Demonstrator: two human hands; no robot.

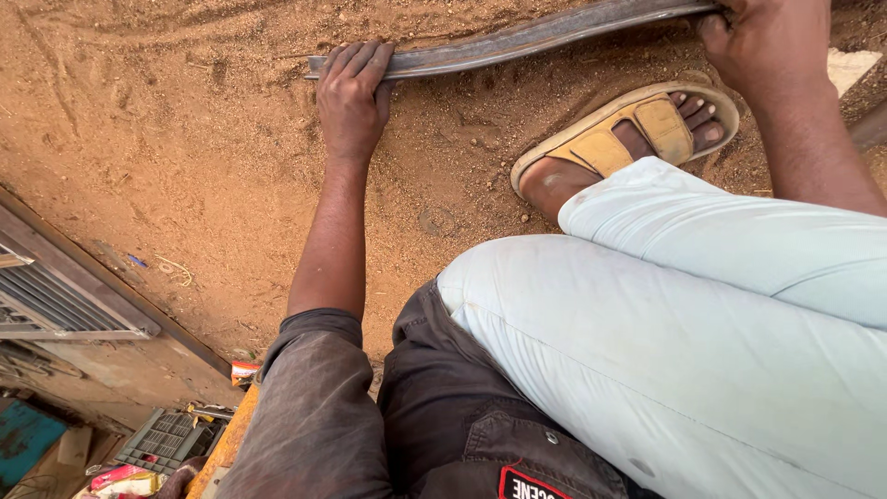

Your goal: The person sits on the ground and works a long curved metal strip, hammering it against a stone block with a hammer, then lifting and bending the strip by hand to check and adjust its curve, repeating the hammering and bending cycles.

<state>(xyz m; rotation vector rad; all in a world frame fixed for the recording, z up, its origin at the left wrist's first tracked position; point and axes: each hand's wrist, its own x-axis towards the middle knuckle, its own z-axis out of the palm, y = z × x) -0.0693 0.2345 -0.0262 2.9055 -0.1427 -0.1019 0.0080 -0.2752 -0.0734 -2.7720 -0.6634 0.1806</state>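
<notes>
Currently your left hand (352,92) clamped on bar (517,39) end, right hand (762,42) gripping far end; bar pinned flat on sand (166,139), sandal (628,134) just below it, likely bracing.

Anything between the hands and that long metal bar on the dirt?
Nothing visible. The left hand already rests on the near end of the long, dark curved metal bar; the right hand grips its other end. The tan-sandalled foot sits beside the bar, apart from it.
</notes>
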